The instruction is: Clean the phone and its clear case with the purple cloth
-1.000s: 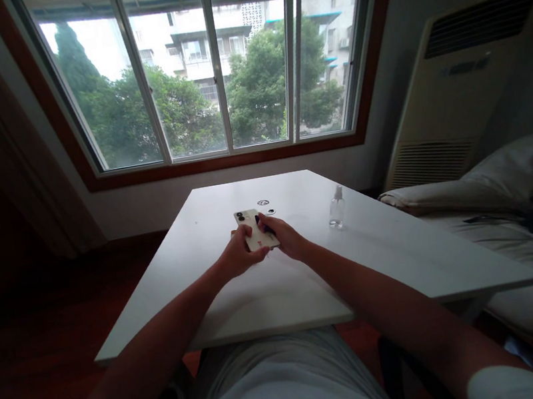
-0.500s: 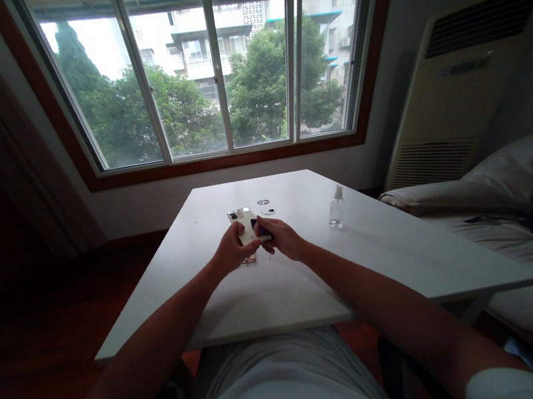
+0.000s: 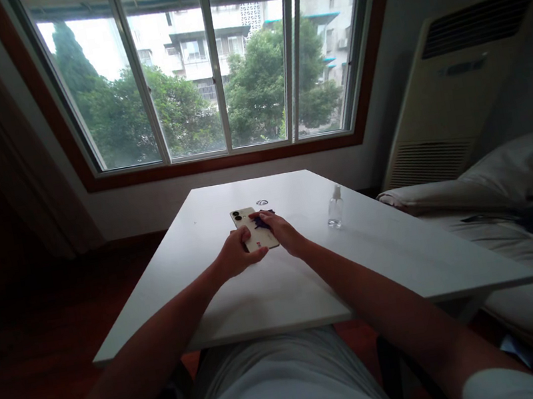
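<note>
A pale, cream-coloured phone is held over the table, its back with the camera lenses facing up. My left hand is closed around its near left edge, thumb on the back. My right hand presses a dark blue cloth flat against the phone's back, with fingers stretched over it. Part of the cloth pokes out beyond the fingers on the far side. Just past the phone lies a small black-and-white round piece.
On the white table, a clear spray bottle stands upright to the right of my hands. A window is ahead, and a cushioned seat is beside the table on the right.
The phone has tilted and come up to the right. The bunched cloth is now spread on its back under my right fingers. A second round piece on the table has become hidden.
</note>
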Demonstrator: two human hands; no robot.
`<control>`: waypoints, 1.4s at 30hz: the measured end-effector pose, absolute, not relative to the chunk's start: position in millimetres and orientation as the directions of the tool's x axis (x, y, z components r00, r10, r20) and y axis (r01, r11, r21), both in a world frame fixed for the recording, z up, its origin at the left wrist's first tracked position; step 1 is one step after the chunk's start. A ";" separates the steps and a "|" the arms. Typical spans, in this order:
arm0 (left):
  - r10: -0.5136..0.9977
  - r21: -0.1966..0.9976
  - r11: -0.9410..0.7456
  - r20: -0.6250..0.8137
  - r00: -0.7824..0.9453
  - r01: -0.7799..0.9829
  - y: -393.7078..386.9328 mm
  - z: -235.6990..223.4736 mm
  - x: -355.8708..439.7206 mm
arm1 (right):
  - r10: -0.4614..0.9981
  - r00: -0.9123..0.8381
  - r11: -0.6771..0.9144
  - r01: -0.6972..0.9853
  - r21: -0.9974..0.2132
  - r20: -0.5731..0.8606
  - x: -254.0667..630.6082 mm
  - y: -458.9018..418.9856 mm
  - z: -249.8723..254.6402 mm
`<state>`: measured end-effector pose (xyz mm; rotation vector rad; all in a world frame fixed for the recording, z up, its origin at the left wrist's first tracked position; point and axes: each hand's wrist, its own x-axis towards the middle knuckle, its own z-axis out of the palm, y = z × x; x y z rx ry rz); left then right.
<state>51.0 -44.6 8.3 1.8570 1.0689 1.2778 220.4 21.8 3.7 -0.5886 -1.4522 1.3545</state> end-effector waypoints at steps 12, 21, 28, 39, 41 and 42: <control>0.863 0.809 -0.502 0.444 0.242 0.305 -52.6 9.3 56.3 | 0.885 -0.202 0.346 -0.321 -0.882 0.420 223.8 23.4 3.9; 0.815 0.722 -0.578 0.491 0.307 0.380 -52.4 3.9 52.9 | 0.919 -0.225 0.237 -0.336 -0.911 0.323 223.0 22.8 3.5; 0.733 0.581 -0.680 0.560 0.387 0.447 -57.3 5.8 51.0 | 0.882 -0.344 0.176 -0.396 -0.901 0.323 219.5 19.2 6.7; 0.705 0.488 -0.705 0.562 0.433 0.514 -52.8 4.0 46.0 | 0.935 -0.175 0.254 -0.274 -0.928 0.307 221.3 35.7 -2.6; 0.705 0.489 -0.706 0.558 0.439 0.513 -52.2 2.8 46.1 | 0.947 -0.036 0.301 -0.242 -0.922 0.319 222.4 38.2 -2.3; 0.703 0.486 -0.708 0.558 0.441 0.512 -52.3 2.4 46.3 | 0.944 0.012 0.323 -0.237 -0.916 0.329 223.3 38.9 -1.4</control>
